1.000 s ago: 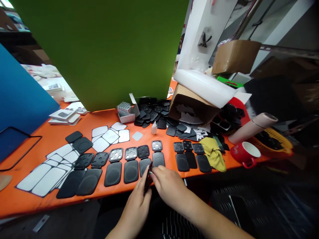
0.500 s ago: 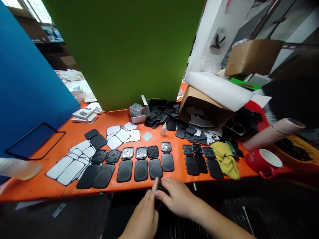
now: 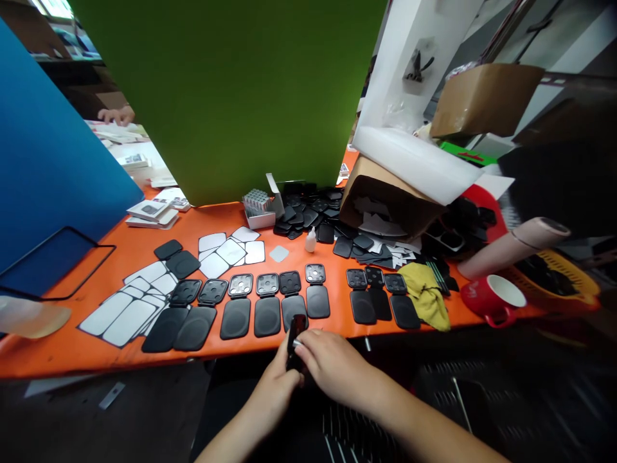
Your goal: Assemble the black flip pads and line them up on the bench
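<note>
Just in front of the table edge, my left hand (image 3: 271, 389) is closed around a black hinged piece (image 3: 297, 325), held on edge. My right hand (image 3: 333, 365) meets it from the right, fingers pinched on a small silvery bit (image 3: 296, 343) too small to name, against the piece. The lower part of the black piece is hidden by my fingers. Beyond my hands lies a row of opened black folding pads (image 3: 267, 315), each with a round-cornered lower panel and a smaller upper panel with round recesses. More such pads (image 3: 362, 307) lie to the right.
White black-edged sheets (image 3: 128, 315) lie at left on the orange table (image 3: 289, 218). A small dropper bottle (image 3: 310, 240), a box of small cylinders (image 3: 260, 206) and a heap of black panels (image 3: 308, 212) stand behind. Rightward are a yellow cloth (image 3: 427, 296) and red mug (image 3: 491, 299).
The black piece has turned so more of its face shows, and a silvery bit now shows at my right fingertips. A person's hand has appeared at the far upper left. The view has shifted slightly.
</note>
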Available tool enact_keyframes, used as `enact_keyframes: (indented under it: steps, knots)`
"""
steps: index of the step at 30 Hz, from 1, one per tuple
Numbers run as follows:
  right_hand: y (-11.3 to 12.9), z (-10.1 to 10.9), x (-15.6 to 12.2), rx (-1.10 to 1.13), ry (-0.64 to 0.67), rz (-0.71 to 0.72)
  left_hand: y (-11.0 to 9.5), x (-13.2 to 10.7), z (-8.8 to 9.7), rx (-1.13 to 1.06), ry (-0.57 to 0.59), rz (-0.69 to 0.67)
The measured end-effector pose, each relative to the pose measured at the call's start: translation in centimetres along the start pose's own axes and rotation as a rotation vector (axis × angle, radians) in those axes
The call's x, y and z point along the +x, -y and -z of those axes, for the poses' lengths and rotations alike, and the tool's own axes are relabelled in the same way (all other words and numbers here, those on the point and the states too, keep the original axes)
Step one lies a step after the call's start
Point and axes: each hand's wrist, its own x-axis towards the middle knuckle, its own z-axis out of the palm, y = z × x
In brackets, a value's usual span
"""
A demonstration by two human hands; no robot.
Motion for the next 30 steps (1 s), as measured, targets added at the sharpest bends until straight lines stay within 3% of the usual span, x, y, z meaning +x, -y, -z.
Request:
enact_keyframes:
  steps: [4, 8, 11, 15, 20, 22, 25, 30]
  knots:
    - [0.7, 0.1, 0.0, -0.125, 0.018, 0.035, 0.5, -0.3, 0.2, 0.416, -0.093, -0.231]
    - [0.8, 0.0, 0.1, -0.11, 0.034, 0.029, 0.5, -0.6, 0.5, 0.577, -0.065, -0.271]
    - [0.5, -0.7, 0.5, -0.059, 0.025, -0.023, 0.4, -0.5, 0.6, 0.578, -0.04, -0.268]
    - [0.0, -1.5, 1.1, 0.081, -0.011, -0.04, 0.0, -0.3, 0.3, 0.318, -0.04, -0.229]
    - [-1.0, -0.4, 1.6, 0.519, -0.006, -0.119, -1.6, -0.4, 0.4, -0.376, 0.036, 0.158]
    - [-1.1, 0.1, 1.7, 0.521, -0.076, -0.157, -2.1, -0.4, 0.7, -0.458, 0.013, 0.176]
    - [-0.5, 0.6, 1.7, 0.405, -0.081, -0.119, -2.1, -0.2, 1.1, -0.241, -0.066, 0.036]
    - [0.8, 0.4, 1.9, 0.075, -0.122, -0.02, -1.6, -0.7, 1.3, 0.456, -0.249, -0.233]
